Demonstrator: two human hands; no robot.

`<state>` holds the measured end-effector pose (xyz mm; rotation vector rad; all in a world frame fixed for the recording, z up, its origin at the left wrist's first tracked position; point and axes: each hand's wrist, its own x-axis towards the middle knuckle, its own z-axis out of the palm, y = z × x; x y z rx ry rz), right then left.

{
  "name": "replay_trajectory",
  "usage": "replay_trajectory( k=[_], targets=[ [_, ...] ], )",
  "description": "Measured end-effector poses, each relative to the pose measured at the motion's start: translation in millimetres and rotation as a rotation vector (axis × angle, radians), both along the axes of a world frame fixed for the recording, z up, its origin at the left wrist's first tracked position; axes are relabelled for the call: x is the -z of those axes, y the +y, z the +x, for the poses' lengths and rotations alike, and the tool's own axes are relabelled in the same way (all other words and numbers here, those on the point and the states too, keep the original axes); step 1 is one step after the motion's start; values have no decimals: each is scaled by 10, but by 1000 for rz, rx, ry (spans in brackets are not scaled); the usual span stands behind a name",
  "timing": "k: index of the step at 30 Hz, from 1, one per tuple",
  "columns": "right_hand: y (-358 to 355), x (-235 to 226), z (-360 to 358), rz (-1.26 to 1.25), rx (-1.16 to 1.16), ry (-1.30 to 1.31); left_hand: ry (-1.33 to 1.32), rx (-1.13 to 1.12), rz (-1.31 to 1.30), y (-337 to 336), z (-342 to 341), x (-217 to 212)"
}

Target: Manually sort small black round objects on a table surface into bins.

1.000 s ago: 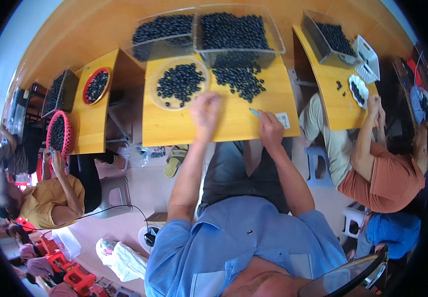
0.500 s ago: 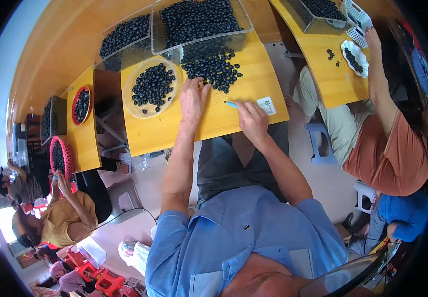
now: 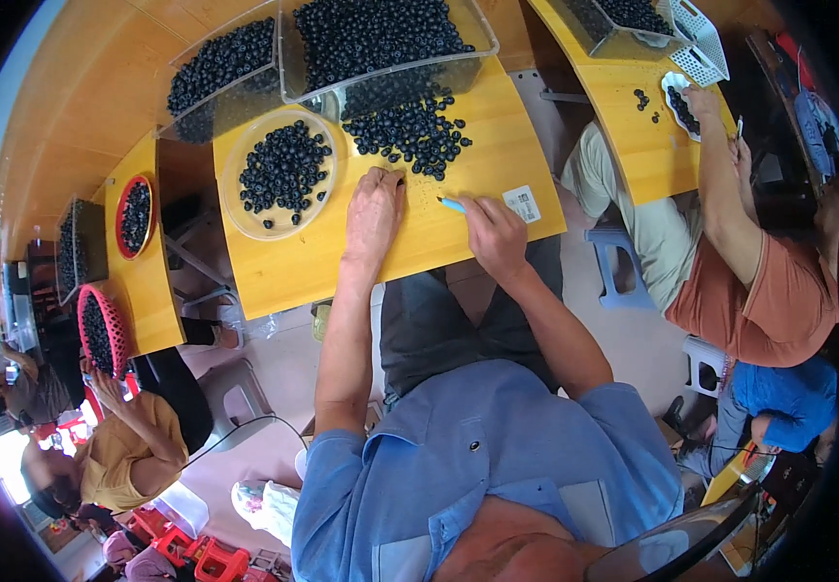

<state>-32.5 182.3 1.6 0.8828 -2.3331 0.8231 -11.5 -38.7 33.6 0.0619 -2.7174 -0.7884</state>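
My left hand (image 3: 373, 213) lies palm down on the yellow wooden table (image 3: 458, 233), its fingertips at the near edge of a loose pile of small dark round pieces (image 3: 408, 131). My right hand (image 3: 495, 233) grips a small light-blue tool (image 3: 451, 204) whose tip points left toward the pile. A clear round dish (image 3: 281, 173) with several of the dark pieces sits left of my left hand. Behind the pile stands a clear bin (image 3: 380, 44) full of the same pieces.
A second clear bin (image 3: 220, 73) stands at the back left. A small white label (image 3: 523, 204) lies by my right hand. A person in an orange shirt (image 3: 759, 291) works at the table on the right. Another person (image 3: 123, 451) holds a pink basket at lower left.
The view has tilted down and the table now sits higher in the picture. My left hand has slid back from the pile a little; my right hand keeps hold of the blue tool.
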Motion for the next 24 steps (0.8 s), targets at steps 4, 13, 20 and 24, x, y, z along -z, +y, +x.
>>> replay_trajectory(
  k=[4,13,20,24],
  targets=[
    [-1,-57,44,7,7,-54,74,36,-44,-9,-2,-12],
    [-7,-27,23,-24,13,-1,-39,47,53,-49,15,14],
    [-13,-39,3,-54,2,-14,40,-15,270,16,115,79],
    [27,-5,10,-20,-3,-60,16,-31,336,50,201,34]
  ],
)
